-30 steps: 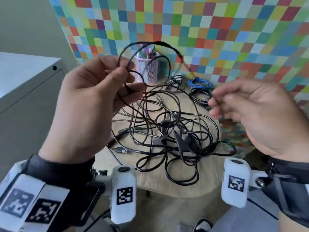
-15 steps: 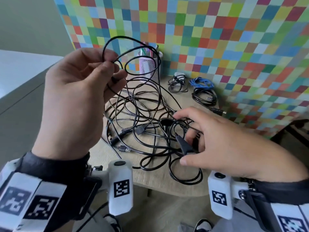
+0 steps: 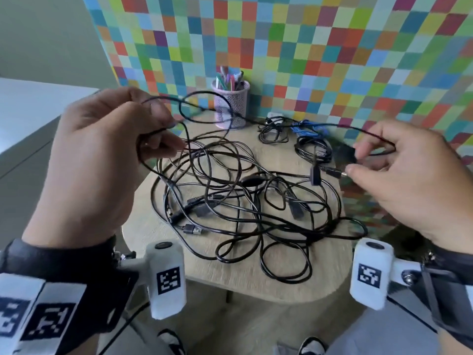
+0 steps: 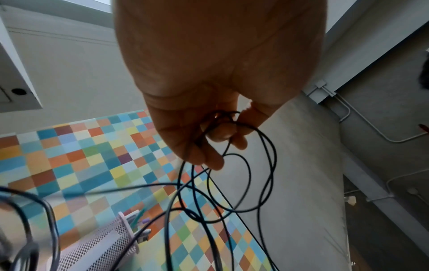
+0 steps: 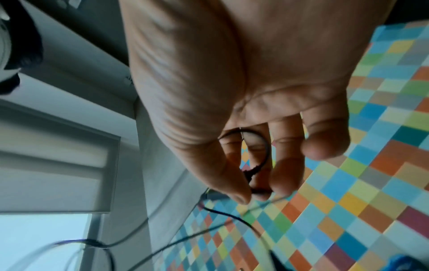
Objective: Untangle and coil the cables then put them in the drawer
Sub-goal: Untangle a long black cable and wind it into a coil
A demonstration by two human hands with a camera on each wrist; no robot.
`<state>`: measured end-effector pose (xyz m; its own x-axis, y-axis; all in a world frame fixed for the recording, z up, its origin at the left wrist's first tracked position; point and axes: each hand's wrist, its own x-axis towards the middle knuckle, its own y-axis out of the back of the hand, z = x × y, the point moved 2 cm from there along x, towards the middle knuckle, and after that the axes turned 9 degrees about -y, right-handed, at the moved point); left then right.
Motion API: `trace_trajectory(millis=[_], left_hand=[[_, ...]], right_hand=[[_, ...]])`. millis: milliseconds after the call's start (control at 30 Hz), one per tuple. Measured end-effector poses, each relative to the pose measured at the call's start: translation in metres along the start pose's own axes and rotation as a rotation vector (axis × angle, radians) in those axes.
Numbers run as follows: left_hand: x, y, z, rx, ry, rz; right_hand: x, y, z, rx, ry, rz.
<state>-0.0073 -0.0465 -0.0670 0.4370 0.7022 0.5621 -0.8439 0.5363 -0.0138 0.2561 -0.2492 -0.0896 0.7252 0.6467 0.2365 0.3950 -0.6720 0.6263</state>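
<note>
A tangle of black cables point(image 3: 245, 201) lies on the small wooden table point(image 3: 256, 283). My left hand point(image 3: 102, 160) is raised at the left and grips loops of a thin black cable point(image 3: 204, 98) between thumb and fingers; the left wrist view shows the loops point(image 4: 243, 165) hanging from the fingertips. That cable runs across to my right hand point(image 3: 409, 175), which pinches its black plug end point(image 3: 345, 155) above the table's right side. The right wrist view shows the plug point(image 5: 253, 176) between thumb and fingers.
A pink mesh pen cup point(image 3: 231, 106) stands at the back of the table. Coiled black cables point(image 3: 273, 130) and a blue coiled cable point(image 3: 307, 129) lie behind the tangle. A grey cabinet point(image 3: 30, 119) stands at the left. A checkered wall is behind.
My right hand has lifted from the tangle and moved right with the plug end, drawing the cable taut across. My left hand has stayed raised, still holding the loops.
</note>
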Motion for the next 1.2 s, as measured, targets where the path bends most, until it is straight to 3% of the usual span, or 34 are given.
trace_trajectory(millis=[133, 200, 333, 433, 567, 700, 767, 867, 1033, 1200], left_hand=[[0.005, 0.006, -0.006, 0.014, 0.039, 0.046], [0.005, 0.007, -0.008, -0.006, 0.067, 0.047], [0.006, 0.007, -0.013, 0.062, 0.109, 0.022], [0.005, 0.010, -0.017, 0.106, 0.153, 0.044], [-0.003, 0.004, -0.009, 0.167, 0.166, -0.010], [-0.010, -0.003, 0.000, 0.528, 0.115, -0.195], [-0.011, -0.005, 0.000, 0.600, 0.146, -0.273], [-0.014, -0.007, -0.001, 0.614, 0.196, -0.366], [-0.015, -0.009, 0.001, 0.591, 0.168, -0.424], [-0.017, -0.017, 0.003, 0.548, 0.157, -0.431]], right_hand=[[0.005, 0.003, 0.014, -0.032, -0.064, 0.006], [0.007, 0.006, 0.014, 0.167, -0.082, 0.017], [0.007, 0.012, 0.002, 0.785, -0.082, -0.113], [0.004, 0.014, -0.003, 0.886, -0.110, -0.170], [0.002, 0.017, -0.003, 0.778, -0.121, -0.112], [-0.001, 0.015, -0.008, 0.529, -0.063, -0.053], [-0.002, 0.013, -0.008, 0.410, -0.031, -0.027], [-0.005, 0.010, -0.009, 0.184, -0.005, -0.079], [-0.011, 0.006, -0.010, -0.159, -0.126, -0.233], [-0.016, 0.000, -0.020, -0.231, -0.163, -0.312]])
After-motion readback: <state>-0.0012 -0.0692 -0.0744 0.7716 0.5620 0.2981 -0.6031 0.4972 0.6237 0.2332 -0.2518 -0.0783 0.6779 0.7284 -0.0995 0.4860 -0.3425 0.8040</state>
